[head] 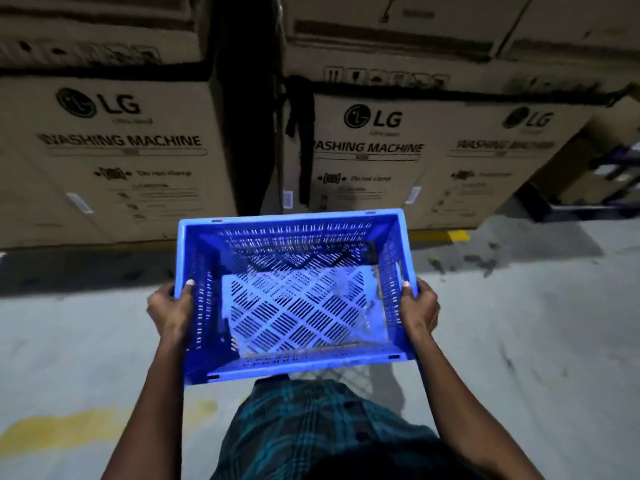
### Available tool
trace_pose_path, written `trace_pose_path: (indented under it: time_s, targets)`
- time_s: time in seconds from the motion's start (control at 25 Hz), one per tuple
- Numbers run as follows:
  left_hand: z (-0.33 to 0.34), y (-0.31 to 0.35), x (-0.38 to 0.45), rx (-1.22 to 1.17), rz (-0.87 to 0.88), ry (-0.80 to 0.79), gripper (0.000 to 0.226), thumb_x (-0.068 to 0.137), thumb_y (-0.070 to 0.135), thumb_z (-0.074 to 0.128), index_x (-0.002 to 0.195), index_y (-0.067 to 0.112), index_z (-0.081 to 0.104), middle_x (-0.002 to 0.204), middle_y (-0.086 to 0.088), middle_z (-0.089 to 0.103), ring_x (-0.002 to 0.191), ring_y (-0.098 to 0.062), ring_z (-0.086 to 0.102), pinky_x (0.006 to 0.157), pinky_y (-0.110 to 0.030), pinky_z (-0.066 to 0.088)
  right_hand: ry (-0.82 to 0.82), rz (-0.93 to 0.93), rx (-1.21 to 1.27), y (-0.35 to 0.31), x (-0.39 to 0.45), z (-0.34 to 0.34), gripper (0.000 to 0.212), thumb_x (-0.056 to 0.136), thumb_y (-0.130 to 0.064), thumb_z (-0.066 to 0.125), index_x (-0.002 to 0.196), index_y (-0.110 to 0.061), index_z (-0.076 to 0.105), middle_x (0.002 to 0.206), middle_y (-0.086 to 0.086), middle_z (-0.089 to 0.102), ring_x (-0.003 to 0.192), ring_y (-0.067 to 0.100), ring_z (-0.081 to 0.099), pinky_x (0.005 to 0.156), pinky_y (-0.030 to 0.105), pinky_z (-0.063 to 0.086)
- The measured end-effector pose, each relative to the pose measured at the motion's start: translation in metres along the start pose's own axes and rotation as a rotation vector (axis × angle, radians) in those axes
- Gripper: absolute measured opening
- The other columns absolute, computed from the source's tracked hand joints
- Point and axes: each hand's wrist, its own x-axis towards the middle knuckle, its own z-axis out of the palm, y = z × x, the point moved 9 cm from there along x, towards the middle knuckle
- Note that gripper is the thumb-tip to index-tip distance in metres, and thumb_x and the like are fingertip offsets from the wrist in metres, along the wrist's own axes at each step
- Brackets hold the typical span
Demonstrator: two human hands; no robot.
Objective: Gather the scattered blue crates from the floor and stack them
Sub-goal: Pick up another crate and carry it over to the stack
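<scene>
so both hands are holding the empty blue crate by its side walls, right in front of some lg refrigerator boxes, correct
Not quite: the head view shows the cardboard boxes printed "washing machine", not refrigerator. The rest holds: the left hand and right hand grip the empty blue crate by its side walls.

The crate [294, 292] is bright blue, its walls pierced with rows of slots and its base with a diamond lattice of slits. The cardboard boxes [104, 157] are brown with black print. The floor [519, 323] is grey, with dark stains and worn yellow paint marks [62, 431]. The shirt [311, 427] is a dark teal plaid.
</scene>
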Motion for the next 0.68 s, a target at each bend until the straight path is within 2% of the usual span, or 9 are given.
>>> trace_pose_path:
  time_s: [0.16,0.32,0.68]
  targets:
    - [0.01,0.011,0.031,-0.004,-0.044,0.063,0.03,0.089,0.023,0.066,0.105,-0.002,0.071,0.094,-0.018,0.072,0.08,-0.026,0.064,0.075,-0.032,0.046,-0.17,-0.028,0.005,-0.027,0.048,0.061,0.035,0.093,-0.03,0.059,0.123,-0.014,0.066,0.113,0.016,0.072,0.107,0.037,0.065,0.09,0.039,0.05]
    - [0.034,0.012,0.082,0.063,-0.064,0.049,0.032,0.09,0.024,0.065,0.105,-0.004,0.071,0.097,-0.023,0.073,0.087,-0.034,0.069,0.079,-0.038,0.05,-0.204,0.002,-0.051,-0.044,0.087,0.115,0.038,0.09,-0.03,0.062,0.124,-0.013,0.066,0.115,0.017,0.071,0.108,0.036,0.065,0.092,0.038,0.049]
    - [0.126,0.027,0.169,0.192,-0.129,-0.2,0.028,0.094,0.019,0.055,0.107,-0.002,0.068,0.099,-0.022,0.072,0.091,-0.037,0.069,0.082,-0.045,0.054,-0.243,0.109,-0.139,-0.057,0.139,0.165,0.036,0.09,-0.02,0.057,0.126,-0.016,0.062,0.113,0.015,0.071,0.102,0.037,0.066,0.091,0.04,0.051]
